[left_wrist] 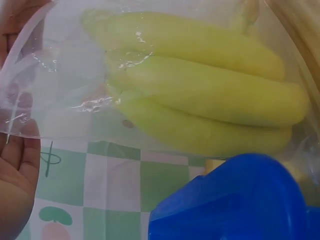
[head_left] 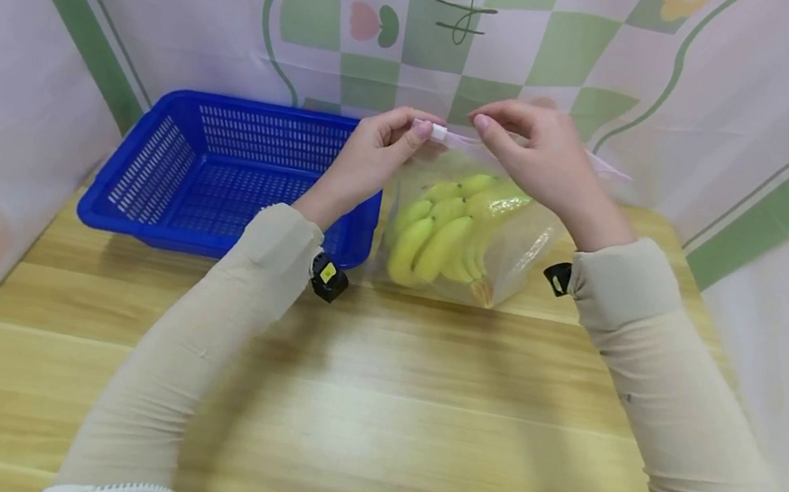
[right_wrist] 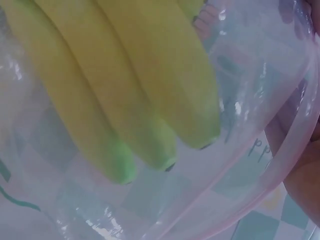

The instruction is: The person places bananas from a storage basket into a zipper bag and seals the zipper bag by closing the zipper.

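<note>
With my left hand [head_left: 376, 145] I am pinching the rim of 1 plastic bag [head_left: 523, 257] at its 1 white slider [head_left: 438, 132], apparently steadying the mouth; whether my right hand [head_left: 546, 160], near the rim, is gripping, I cannot tell. The plastic bag is standing just right of the frame's centre, the wooden table [head_left: 356, 409] seemingly bearing its load: bananas [head_left: 443, 249], at least 3 showing, overlap hiding the total. Left of centre, 1 blue basket [head_left: 139, 229] is sitting just beside.

Bananas [head_left: 444, 236] in bag [head_left: 523, 257], right of basket [head_left: 161, 233]
</note>
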`<action>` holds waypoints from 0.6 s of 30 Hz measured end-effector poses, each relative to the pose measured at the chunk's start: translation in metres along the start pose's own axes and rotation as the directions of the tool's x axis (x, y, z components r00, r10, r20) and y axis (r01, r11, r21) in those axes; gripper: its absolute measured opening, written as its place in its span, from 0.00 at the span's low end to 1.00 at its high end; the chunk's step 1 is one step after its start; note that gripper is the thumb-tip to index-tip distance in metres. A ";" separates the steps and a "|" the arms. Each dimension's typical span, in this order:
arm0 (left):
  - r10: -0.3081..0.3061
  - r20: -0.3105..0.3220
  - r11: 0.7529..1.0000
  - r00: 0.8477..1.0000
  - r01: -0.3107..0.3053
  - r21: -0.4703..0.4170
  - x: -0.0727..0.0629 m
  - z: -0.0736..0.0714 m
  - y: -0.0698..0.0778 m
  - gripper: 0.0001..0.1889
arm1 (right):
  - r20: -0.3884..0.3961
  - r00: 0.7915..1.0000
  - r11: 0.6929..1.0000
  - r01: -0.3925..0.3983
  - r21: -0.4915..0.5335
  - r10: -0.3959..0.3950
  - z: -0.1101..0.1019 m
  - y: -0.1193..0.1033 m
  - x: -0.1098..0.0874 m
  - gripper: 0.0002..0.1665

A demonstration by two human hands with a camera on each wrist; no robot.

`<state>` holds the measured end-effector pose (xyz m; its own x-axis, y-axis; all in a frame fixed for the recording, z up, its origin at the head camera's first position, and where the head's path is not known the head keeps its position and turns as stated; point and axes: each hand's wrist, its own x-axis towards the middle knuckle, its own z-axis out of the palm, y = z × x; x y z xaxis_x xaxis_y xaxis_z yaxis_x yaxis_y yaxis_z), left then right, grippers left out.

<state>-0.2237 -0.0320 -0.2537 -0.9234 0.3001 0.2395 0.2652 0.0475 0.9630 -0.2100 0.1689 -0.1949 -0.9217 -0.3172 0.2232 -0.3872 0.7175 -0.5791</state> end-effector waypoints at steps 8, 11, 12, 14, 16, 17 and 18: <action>0.001 0.051 0.995 0.999 -0.006 0.103 0.002 -0.010 0.007 0.17 | 0.115 0.993 0.998 0.031 -0.054 -0.025 0.006 -0.011 0.011 0.29; -0.009 0.049 0.982 0.999 -0.001 0.190 0.002 -0.013 0.009 0.17 | 0.148 0.989 0.998 0.027 -0.059 -0.018 0.006 -0.014 0.014 0.32; -0.009 0.046 0.976 0.999 -0.001 0.216 0.002 -0.015 0.010 0.17 | 0.156 0.988 0.998 0.020 -0.056 -0.011 0.006 -0.014 0.015 0.32; -0.010 0.036 0.965 0.999 0.001 0.260 0.003 -0.017 0.012 0.16 | 0.178 0.984 0.999 0.008 -0.050 0.001 0.005 -0.016 0.017 0.33; -0.017 0.028 0.957 0.999 0.008 0.290 0.003 -0.018 0.015 0.15 | 0.202 0.979 0.998 -0.006 -0.062 0.019 0.004 -0.018 0.018 0.34; -0.022 0.025 0.953 0.999 0.013 0.301 0.002 -0.019 0.016 0.15 | 0.215 0.976 0.997 -0.009 -0.076 0.026 0.003 -0.019 0.019 0.34; -0.027 0.023 0.951 0.999 0.019 0.310 0.002 -0.020 0.017 0.15 | 0.231 0.972 0.996 -0.014 -0.092 0.035 0.003 -0.019 0.019 0.34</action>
<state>-0.2268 -0.0493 -0.2342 -0.9235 0.3209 0.2100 0.3208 0.3460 0.8817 -0.2200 0.1471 -0.1816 -0.9045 -0.4263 0.0158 -0.3745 0.7759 -0.5078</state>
